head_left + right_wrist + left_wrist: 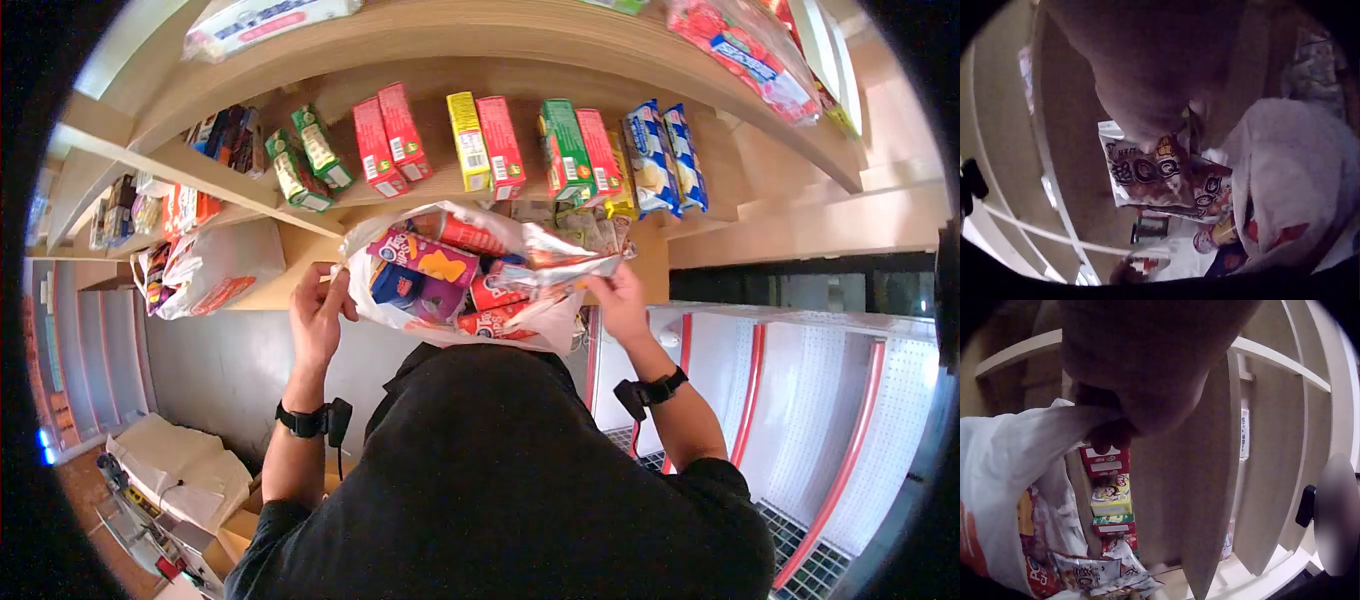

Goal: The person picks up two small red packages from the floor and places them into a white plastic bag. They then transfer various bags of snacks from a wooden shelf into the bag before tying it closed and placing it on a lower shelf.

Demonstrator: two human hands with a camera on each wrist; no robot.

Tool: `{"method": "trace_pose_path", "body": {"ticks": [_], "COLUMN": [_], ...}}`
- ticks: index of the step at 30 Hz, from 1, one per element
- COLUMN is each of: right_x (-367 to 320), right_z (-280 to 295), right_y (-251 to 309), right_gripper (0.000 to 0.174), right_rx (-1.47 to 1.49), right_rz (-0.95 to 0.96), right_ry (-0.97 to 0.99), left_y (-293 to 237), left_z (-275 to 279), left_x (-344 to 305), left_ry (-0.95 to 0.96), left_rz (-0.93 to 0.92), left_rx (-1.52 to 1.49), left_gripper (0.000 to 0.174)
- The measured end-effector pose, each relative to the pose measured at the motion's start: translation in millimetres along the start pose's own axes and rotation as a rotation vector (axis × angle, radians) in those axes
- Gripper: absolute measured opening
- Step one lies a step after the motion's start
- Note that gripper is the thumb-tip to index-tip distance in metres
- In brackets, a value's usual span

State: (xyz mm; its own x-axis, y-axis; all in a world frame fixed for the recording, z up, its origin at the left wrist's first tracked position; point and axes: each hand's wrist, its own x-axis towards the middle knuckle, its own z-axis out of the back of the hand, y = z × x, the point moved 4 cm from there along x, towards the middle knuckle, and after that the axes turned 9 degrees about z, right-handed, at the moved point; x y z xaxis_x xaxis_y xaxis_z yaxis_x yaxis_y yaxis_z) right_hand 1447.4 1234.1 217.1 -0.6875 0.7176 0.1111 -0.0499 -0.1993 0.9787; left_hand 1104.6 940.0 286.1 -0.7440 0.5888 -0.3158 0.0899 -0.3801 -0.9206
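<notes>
A white plastic bag (562, 328) full of snacks stands open at the shelf's front edge, close before the person's chest. My left hand (322, 305) pinches the bag's rim at its left side, and the left wrist view shows the plastic drawn up between thumb and fingers. Above the bag's right part, my right hand (622, 308) grips snack packets (1147, 178) marked "QQ", at least two together. Inside the bag lie a purple chips canister (425, 258), red chips canisters (470, 237) and a dark blue item (395, 286).
Upright snack boxes, such as a yellow box (467, 142), line the shelf behind the bag, with blue packets (652, 160) at their right end. A second filled bag (235, 265) sits on the left. Overhead runs an upper shelf board (450, 40). White racks (715, 380) stand at right.
</notes>
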Motion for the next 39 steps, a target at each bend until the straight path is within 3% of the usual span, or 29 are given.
{"method": "trace_pose_path", "body": {"ticks": [2,5,9,10,13,16,18,20,23,24,26,28,31,32,35,38,39], "right_x": [-10.3,-33.8,-31.0,-18.5,18.3,50.0,62.9,63.0,48.6,40.8,19.9,1.6,-3.7,-6.8,-3.2,5.5,4.6], "right_z": [30.7,66.2,80.4,76.9,70.3,69.5,57.5,53.2,44.5,47.1,18.7,-0.5,-27.4,-26.1,-3.9,26.2,31.2], "right_y": [-15.1,-68.6,-137.0,-141.1,-165.9,-182.0,-200.9,-214.4,-170.4,-160.2,-58.9,5.3,30.3,1.4,-16.3,-61.2,-70.8], "right_gripper": [0.028,0.030,0.031,0.031,0.027,0.020,0.017,0.018,0.023,0.029,0.035,0.038,0.045,0.034,0.020,0.020,0.019], "right_rx": [0.167,0.331,0.540,0.585,0.553,0.280,0.481,0.442,0.013,-0.279,-0.082,-0.405,-0.716,-0.677,-0.499,0.126,0.229], "right_rz": [0.004,-0.233,-0.394,-0.332,-0.422,-0.611,-0.517,-0.483,-0.511,-0.209,-0.017,0.413,0.525,0.630,0.032,-0.148,-0.269], "right_ry": [-0.143,-0.356,-0.490,-0.449,-0.570,-0.461,-0.394,-0.362,-0.355,-0.307,-0.218,0.127,0.468,0.520,0.271,-0.227,-0.315], "left_y": [-0.1,-3.0,-6.3,-6.9,-9.9,-12.7,-11.4,-10.3,-5.9,-3.8,-3.3,-3.0,-5.5,-6.8,-4.9,-0.8,-1.4], "left_z": [-2.8,-6.4,-9.7,-10.5,-12.6,-13.1,-13.5,-11.4,-9.6,-8.5,-7.9,-9.0,-10.7,-10.5,-7.8,-5.4,-6.1], "left_x": [1.5,2.4,1.5,1.0,-2.2,-7.8,-11.5,-14.0,-17.6,-19.4,-19.2,-18.7,-16.9,-16.1,-13.3,-12.1,-11.6], "left_ry": [0.009,0.018,0.018,0.015,0.015,0.001,-0.004,-0.008,-0.029,-0.038,-0.050,-0.051,-0.044,-0.043,-0.038,-0.029,-0.029], "left_rz": [0.005,0.001,0.000,-0.001,-0.017,-0.014,-0.012,-0.020,0.010,0.011,0.004,0.020,0.017,0.011,0.009,0.003,0.007], "left_rx": [-0.009,-0.016,-0.004,-0.008,-0.010,0.000,0.015,0.037,0.010,0.010,0.011,-0.010,-0.004,0.006,0.032,0.011,0.019], "left_gripper": [0.015,0.014,0.015,0.015,0.016,0.016,0.016,0.016,0.016,0.016,0.016,0.016,0.015,0.015,0.015,0.015,0.015]}}
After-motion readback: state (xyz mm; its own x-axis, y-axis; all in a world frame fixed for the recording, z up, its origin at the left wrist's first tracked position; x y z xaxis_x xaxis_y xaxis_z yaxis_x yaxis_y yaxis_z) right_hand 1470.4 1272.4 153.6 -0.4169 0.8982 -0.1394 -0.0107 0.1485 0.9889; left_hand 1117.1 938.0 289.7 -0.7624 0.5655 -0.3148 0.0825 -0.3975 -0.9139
